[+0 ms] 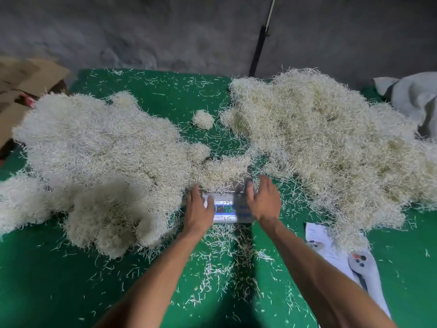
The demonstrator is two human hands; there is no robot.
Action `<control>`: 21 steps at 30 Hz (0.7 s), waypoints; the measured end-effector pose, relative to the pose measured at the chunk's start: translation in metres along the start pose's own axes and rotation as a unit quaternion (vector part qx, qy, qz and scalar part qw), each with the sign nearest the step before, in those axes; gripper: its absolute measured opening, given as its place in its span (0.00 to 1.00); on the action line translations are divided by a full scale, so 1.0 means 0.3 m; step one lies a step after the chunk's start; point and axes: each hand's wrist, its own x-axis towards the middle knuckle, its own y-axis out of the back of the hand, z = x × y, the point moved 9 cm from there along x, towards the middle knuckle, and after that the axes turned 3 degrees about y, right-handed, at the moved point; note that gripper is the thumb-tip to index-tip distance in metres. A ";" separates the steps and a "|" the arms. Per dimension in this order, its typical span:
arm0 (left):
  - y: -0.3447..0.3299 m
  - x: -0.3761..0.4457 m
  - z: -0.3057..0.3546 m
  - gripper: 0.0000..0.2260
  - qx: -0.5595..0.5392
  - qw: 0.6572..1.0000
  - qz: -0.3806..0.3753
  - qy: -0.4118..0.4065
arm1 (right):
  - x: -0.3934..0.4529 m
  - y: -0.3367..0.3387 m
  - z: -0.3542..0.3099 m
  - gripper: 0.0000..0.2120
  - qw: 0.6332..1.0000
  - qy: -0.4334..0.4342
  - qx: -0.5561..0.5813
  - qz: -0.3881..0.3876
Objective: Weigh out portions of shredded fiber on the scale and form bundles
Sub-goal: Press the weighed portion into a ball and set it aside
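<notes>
A: Non-task items, by clock position?
B: Cardboard boxes (pixel 28 84), ten o'clock. Dark pole (pixel 257 53) against the wall, one o'clock. Grey cloth (pixel 411 98), two o'clock. Printed paper sheet (pixel 316 235), four o'clock.

Scale (pixel 225 207) display digits were too blurred to read; its pan was largely buried under fiber (pixel 220 172). Both hands covered the scale's front corners. The right-hand fiber pile (pixel 331 143) was cut off by the frame's right edge.
</notes>
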 end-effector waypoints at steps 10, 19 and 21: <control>-0.114 0.246 0.166 0.18 0.002 0.999 -0.043 -0.016 | 0.264 -0.228 -0.187 0.28 0.929 -0.064 0.318 -0.178; -0.072 0.326 0.250 0.12 -0.265 0.954 -0.026 0.137 | 0.250 -0.199 -0.261 0.13 0.838 -0.254 0.482 0.028; -0.097 0.298 0.285 0.15 -0.313 0.921 -0.142 0.180 | 0.248 -0.136 -0.318 0.18 0.842 -0.192 0.503 0.032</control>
